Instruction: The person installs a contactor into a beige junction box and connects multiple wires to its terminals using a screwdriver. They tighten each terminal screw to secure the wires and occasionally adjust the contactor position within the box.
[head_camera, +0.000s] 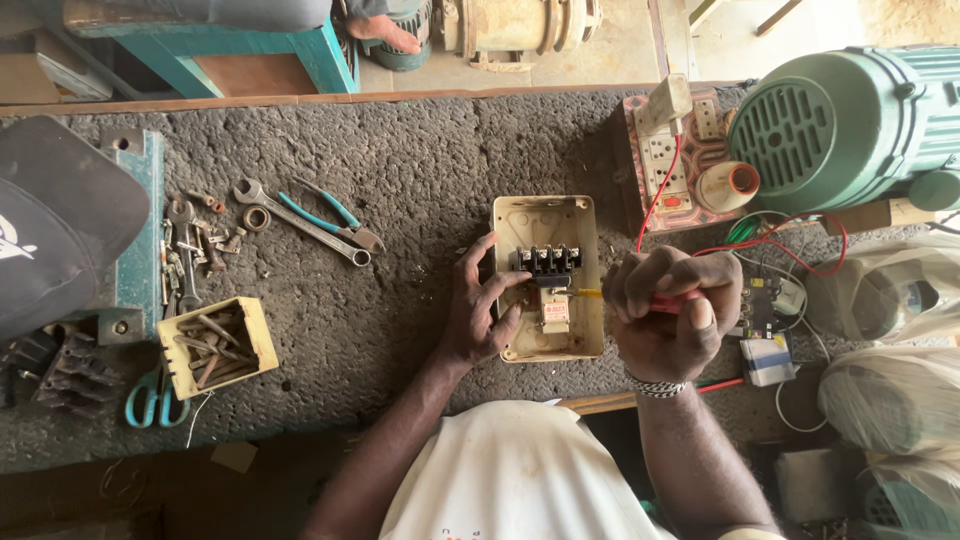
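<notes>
A cream plastic switch box (547, 215) lies open on the rough grey bench, with a black terminal block (547, 262) and a small white part inside. My left hand (480, 305) rests on the box's left edge, fingers touching the terminal block. My right hand (668, 312) is closed around the red handle of a screwdriver (672, 302). Its yellowish shaft points left into the box near the terminal block.
A wrench (300, 222), blue-handled pliers (330, 215) and loose bolts lie at the left, beside a yellow box of bolts (252, 335) and scissors (150, 398). A socket board (672, 160), red wires (800, 245) and a green motor (850, 120) stand at the right.
</notes>
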